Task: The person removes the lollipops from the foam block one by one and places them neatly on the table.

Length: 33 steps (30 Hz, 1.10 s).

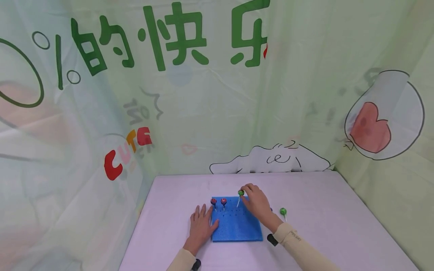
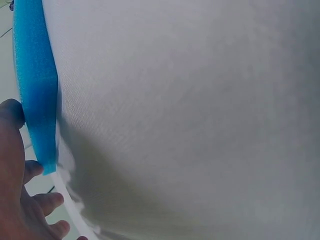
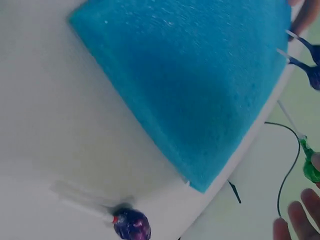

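A blue foam board [image 1: 237, 229] with rows of small holes lies on the table. Two dark red-and-blue wrapped lollipops, one at the corner [image 1: 213, 201] and another [image 1: 223, 201] beside it, stand upright by their sticks in its far left part. My right hand [image 1: 256, 203] pinches a green lollipop [image 1: 241, 192] by its head over the far part of the board, stick pointing down. The stick's tip is close over the holes. My left hand [image 1: 200, 227] rests along the board's left edge, fingers spread and thumb on top; the left wrist view shows fingertips against the foam side [image 2: 37, 95].
Another green lollipop [image 1: 283, 211] lies on the table right of the board. A purple-wrapped lollipop [image 3: 132, 224] lies beside the board's right edge, mostly hidden behind my right hand in the head view. Printed curtains [image 1: 210, 113] stand around the pale table [image 1: 173, 195].
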### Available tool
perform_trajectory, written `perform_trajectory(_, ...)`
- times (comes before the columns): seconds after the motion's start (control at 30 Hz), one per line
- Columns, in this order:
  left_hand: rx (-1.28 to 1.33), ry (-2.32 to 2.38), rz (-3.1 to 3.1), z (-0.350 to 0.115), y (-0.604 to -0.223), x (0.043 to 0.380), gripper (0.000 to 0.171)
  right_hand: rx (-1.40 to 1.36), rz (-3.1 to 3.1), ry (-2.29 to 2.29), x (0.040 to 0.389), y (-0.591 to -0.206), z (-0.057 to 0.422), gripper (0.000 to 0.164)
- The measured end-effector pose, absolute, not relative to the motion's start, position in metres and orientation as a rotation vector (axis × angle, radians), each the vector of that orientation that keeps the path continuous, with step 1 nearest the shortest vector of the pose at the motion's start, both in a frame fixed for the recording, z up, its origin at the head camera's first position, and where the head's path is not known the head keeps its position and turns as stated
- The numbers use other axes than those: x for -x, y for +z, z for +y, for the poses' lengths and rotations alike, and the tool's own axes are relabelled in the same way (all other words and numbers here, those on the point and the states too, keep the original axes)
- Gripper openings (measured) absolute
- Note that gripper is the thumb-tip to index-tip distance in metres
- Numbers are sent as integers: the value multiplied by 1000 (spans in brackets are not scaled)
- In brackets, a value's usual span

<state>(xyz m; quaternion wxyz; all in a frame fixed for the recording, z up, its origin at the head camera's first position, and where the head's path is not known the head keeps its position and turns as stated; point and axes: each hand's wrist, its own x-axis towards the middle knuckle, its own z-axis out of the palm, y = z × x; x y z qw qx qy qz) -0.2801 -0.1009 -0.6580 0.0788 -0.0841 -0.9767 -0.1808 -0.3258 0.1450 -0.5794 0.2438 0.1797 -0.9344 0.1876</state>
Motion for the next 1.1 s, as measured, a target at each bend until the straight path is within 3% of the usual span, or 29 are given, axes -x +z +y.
perform_trajectory(0.4, 240, -504, -2924, -103, -669, 286, 67, -588, -3089, 831, 340, -555, 246, 15)
perform_trajectory(0.67, 249, -497, -2923, -103, -671, 288, 67, -492, -3343, 588, 340, -543, 311, 9)
perform_trajectory(1.1, 252, -537, -2913, -102, -665, 285, 65, -331, -3415, 414, 337, -573, 327, 13)
